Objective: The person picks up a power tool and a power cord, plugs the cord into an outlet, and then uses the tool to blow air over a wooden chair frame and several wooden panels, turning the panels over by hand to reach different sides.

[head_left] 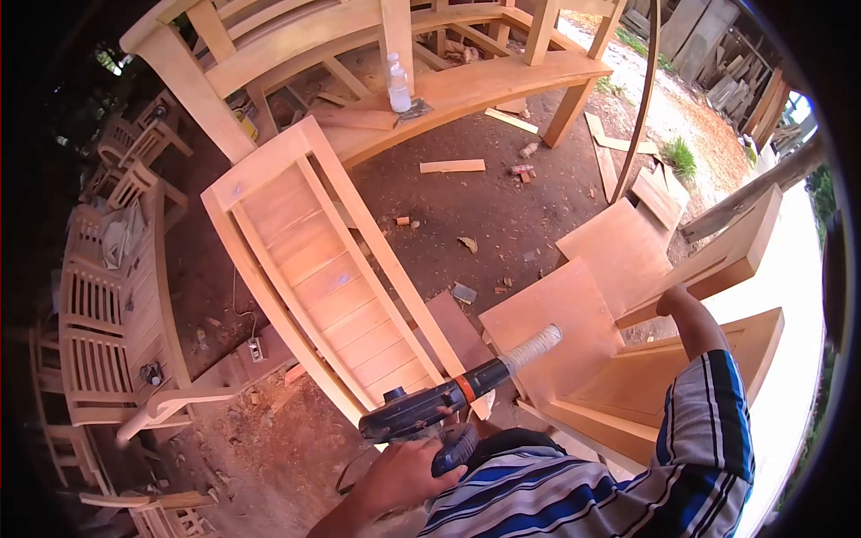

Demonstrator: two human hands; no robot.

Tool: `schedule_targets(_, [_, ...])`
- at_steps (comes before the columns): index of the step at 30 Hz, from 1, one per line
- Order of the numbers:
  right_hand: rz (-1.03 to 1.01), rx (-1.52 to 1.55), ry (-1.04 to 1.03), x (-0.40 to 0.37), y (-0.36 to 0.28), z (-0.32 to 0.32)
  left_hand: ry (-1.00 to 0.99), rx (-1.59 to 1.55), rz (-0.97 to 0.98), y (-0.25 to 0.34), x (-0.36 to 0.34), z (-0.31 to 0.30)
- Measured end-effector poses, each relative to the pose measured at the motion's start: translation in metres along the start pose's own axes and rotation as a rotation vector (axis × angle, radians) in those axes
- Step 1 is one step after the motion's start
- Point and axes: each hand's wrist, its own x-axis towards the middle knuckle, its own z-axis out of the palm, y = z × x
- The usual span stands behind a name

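Head view: the power tool (457,394) is a black body with an orange collar and a whitish wrapped nose (531,347). It sits low in the middle, with the left hand (408,475) wrapped tight round its grip. A slatted frame (323,269) crowds its left and a flat panel (552,314) lies just under the nose, while the dirt floor (466,197) beyond is open. The tool's long axis runs lower left to upper right, nose leading. The right hand (673,299) is up against a thick board (717,260), but I can't tell how closed it is.
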Motion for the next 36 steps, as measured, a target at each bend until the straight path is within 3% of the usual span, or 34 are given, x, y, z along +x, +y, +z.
schedule_targets(1, [-0.097, -0.169, 0.029, 0.019, -0.014, 0.012, -0.033, 0.019, 0.002, -0.002, -0.001, -0.001])
schedule_targets(6, [-0.1, -0.242, 0.131, 0.017, 0.002, 0.025, -0.062, 0.104, 0.059, -0.008, 0.004, 0.001])
schedule_targets(10, [0.104, -0.257, 0.126, -0.004, 0.011, 0.008, -0.089, 0.176, 0.191, 0.001, 0.027, 0.002])
schedule_targets(12, [0.158, -0.253, 0.175, 0.02, 0.019, 0.021, -0.116, 0.209, 0.225, 0.003, 0.04, 0.005])
schedule_targets(15, [0.013, -0.312, 0.191, -0.013, 0.022, 0.017, -0.118, 0.164, 0.326, 0.005, 0.061, 0.008])
schedule_targets(18, [-0.173, -0.319, 0.333, -0.019, 0.008, 0.031, -0.139, 0.088, 0.36, 0.013, 0.086, 0.009])
schedule_targets(21, [-0.357, -0.16, 0.467, -0.006, -0.008, 0.048, -0.074, 0.11, 0.427, 0.008, 0.107, 0.021])
schedule_targets(24, [-0.268, -0.319, 0.5, 0.002, -0.002, 0.053, -0.112, 0.064, 0.391, 0.008, 0.122, 0.024])
schedule_targets(25, [-0.255, -0.307, 0.398, -0.011, 0.003, 0.04, -0.123, 0.045, 0.379, 0.008, 0.127, 0.024])
schedule_targets(28, [-0.182, -0.246, 0.354, -0.028, 0.025, 0.025, -0.147, 0.002, 0.357, 0.004, 0.141, 0.026])
schedule_targets(32, [-0.187, -0.265, 0.435, -0.08, 0.065, 0.003, -0.16, -0.033, 0.362, -0.009, 0.157, 0.035])
schedule_targets(36, [-0.196, -0.407, 0.557, -0.097, 0.064, 0.004, -0.166, -0.06, 0.372, -0.02, 0.173, 0.046])
